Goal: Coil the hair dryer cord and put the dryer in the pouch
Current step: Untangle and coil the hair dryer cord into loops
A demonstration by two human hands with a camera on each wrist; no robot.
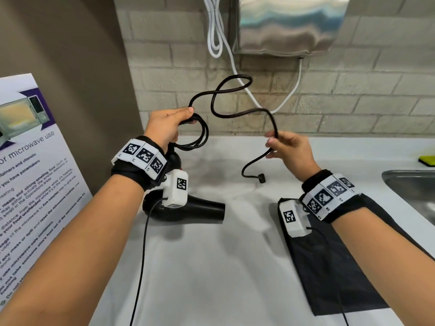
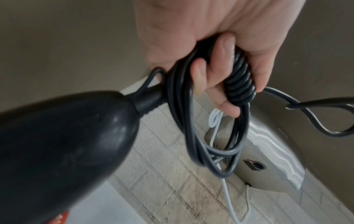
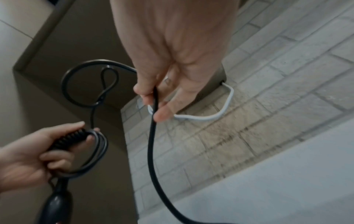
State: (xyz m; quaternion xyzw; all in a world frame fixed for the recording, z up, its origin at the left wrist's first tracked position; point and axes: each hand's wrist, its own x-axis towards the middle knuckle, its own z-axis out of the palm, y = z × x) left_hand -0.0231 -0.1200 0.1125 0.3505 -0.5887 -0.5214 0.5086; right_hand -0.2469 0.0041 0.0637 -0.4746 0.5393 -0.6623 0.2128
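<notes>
The left hand gripped a bundle of finished loops of the black cord, fingers curled round them, with the hair dryer hanging below that wrist, nozzle pointing toward the worktop's right edge. Whether the dryer touched the worktop could not be told. The right hand pinched the free run of cord between thumb and fingertips, raised well above the worktop.

Between the two hands the loose cord rose in a wavy arch toward the back wall, so the next loop probably had to travel leftward from the right hand to the left. Past the right hand the tail dropped to the plug, which lay near the worktop's middle.

Counted: one dryer, one cord, one plug, and one flat black pouch lying by the near right edge, under the right forearm. About two or three loops hung gathered.
</notes>
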